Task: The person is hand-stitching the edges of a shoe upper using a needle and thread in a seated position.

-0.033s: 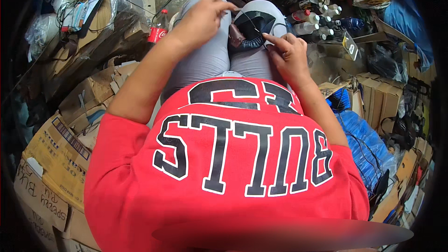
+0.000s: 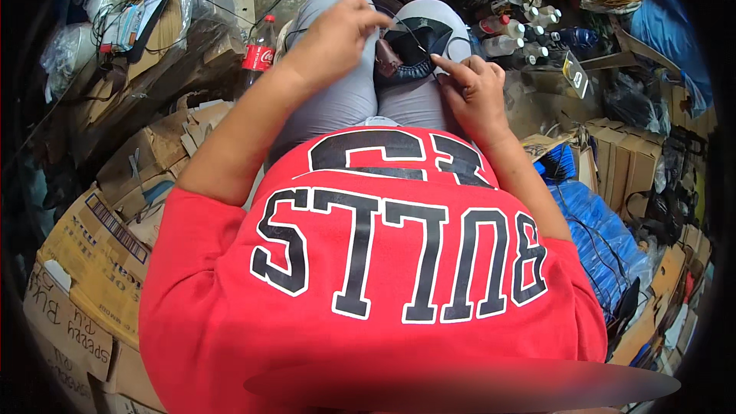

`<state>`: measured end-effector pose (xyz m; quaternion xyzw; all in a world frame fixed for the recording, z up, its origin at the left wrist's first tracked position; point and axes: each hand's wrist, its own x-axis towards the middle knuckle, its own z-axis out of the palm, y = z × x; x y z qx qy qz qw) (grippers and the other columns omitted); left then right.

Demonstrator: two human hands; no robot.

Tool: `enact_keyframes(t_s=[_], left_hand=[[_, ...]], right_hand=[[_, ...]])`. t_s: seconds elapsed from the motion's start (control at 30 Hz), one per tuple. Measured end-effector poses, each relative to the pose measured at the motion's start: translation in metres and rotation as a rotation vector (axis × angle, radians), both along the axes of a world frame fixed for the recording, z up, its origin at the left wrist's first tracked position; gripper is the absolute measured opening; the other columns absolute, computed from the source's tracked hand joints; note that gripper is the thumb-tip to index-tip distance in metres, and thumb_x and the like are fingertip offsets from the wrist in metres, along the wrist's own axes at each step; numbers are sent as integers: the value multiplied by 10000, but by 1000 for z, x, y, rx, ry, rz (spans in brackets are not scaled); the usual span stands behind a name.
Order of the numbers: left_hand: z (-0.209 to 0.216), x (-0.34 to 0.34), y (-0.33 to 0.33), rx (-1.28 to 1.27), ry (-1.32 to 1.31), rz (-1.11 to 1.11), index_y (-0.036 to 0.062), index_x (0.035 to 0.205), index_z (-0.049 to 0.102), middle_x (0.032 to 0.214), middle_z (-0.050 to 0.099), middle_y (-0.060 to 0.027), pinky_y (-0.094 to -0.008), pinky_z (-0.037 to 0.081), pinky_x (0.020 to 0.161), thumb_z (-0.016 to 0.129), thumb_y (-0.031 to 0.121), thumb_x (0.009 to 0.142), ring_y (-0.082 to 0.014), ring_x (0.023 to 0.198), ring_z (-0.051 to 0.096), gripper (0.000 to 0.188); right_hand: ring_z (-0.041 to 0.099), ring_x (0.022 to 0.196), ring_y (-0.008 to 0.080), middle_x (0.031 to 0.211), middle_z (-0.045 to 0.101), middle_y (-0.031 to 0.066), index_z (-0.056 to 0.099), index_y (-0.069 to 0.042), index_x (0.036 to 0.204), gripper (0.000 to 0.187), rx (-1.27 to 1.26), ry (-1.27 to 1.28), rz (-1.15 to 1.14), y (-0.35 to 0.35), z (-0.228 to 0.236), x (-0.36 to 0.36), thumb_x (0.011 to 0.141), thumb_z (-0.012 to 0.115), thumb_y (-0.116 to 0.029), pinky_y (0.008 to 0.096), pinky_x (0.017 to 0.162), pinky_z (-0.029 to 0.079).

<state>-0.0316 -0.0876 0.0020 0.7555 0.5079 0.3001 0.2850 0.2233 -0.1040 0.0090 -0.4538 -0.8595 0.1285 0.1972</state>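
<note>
A dark shoe with a brown patch on its left side lies across my grey-clad thighs, its black opening facing up. My left hand is raised over the left knee, its fingertips closed together near a thin dark thread that slants down to the shoe. At the shoe's right rim is my right hand, forefinger stretched onto the edge and thumb below it, the other fingers curled. A thin dark loop curves over the right knee beside that hand. Motion slightly blurs the left fingertips.
Left of my leg stands a dark bottle with a red label. Several plastic bottles lie beyond my right knee. Flattened cardboard is piled at the left, with cardboard boxes and a blue plastic-wrapped bundle at the right.
My left hand has shifted very slightly, and its fingertips are more blurred. The right hand and the shoe stay in place.
</note>
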Motion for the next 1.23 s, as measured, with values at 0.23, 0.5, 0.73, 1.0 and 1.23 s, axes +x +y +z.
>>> enact_keyframes(t_s=[0.23,0.5,0.73,1.0,1.23], left_hand=[[-13,20,-16,262,239,51,178,840,697,750,558,3,-366,333,739,667,134,732,-193,820,531,120],[-17,22,-16,238,193,69,196,839,699,733,553,21,-366,304,764,672,139,712,-180,808,528,142],[-24,17,-7,113,-2,29,181,871,715,735,576,3,-334,338,767,679,105,700,-187,800,532,191],[-25,16,1,177,51,-25,203,880,728,726,555,2,-317,374,706,675,88,716,-185,792,515,208],[-25,18,0,128,70,-33,225,906,731,764,555,19,-371,336,793,681,128,751,-183,821,505,190]], right_hand=[[536,761,182,730,530,17,689,-184,1016,279,42,-14,-1,-5,3,-2,747,665,-114,371,821,313],[537,767,225,753,535,55,650,-190,1120,359,-227,-55,-2,-3,9,2,774,622,-97,384,823,327],[531,752,213,730,515,55,662,-203,1114,358,-177,-20,2,-1,1,5,776,637,-89,354,798,362],[496,816,120,864,469,19,691,-180,1087,411,-704,262,74,43,-6,23,780,554,57,234,761,415],[474,834,146,853,479,19,702,-129,1048,488,-776,174,161,64,0,20,689,487,122,250,792,405]])
